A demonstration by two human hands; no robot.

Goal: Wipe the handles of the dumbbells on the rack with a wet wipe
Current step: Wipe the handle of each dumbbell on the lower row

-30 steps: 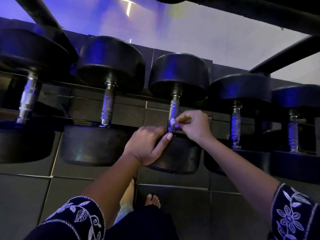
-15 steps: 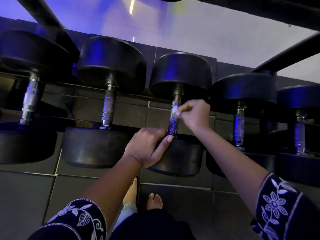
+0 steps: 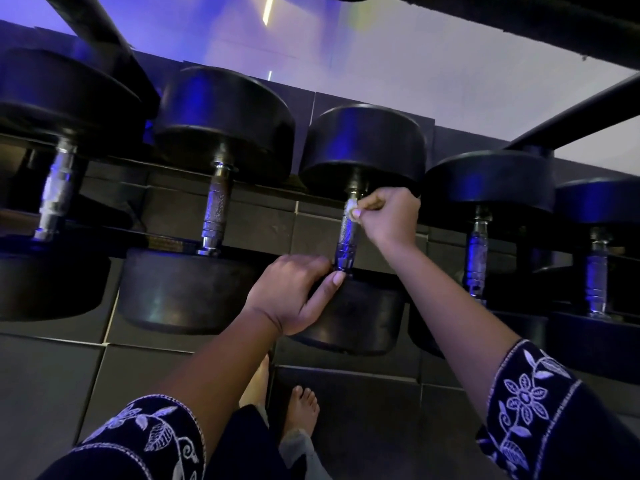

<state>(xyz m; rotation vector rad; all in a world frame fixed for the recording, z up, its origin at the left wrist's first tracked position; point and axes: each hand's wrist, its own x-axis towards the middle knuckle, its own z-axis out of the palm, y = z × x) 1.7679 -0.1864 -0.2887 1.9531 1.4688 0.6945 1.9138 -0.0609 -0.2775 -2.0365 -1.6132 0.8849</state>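
Dim blue-lit gym, dark tiled floor (image 3: 52, 393). Dumbbell row on rack (image 3: 571, 116), outermost cut off. Right hand (image 3: 389, 216) pinches wet wipe (image 3: 353, 207), mostly hidden by fingers, atop middle dumbbell (image 3: 363, 147) handle (image 3: 346, 237). Left hand (image 3: 294, 292) grips its near head.

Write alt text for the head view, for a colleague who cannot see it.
The right hand presses a wet wipe to the far end of the middle dumbbell's handle, while the left hand grips its near weight. Four more dumbbells sit alongside.

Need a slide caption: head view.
Right hand presses a wet wipe to the dumbbell handle; left hand holds its lower end.
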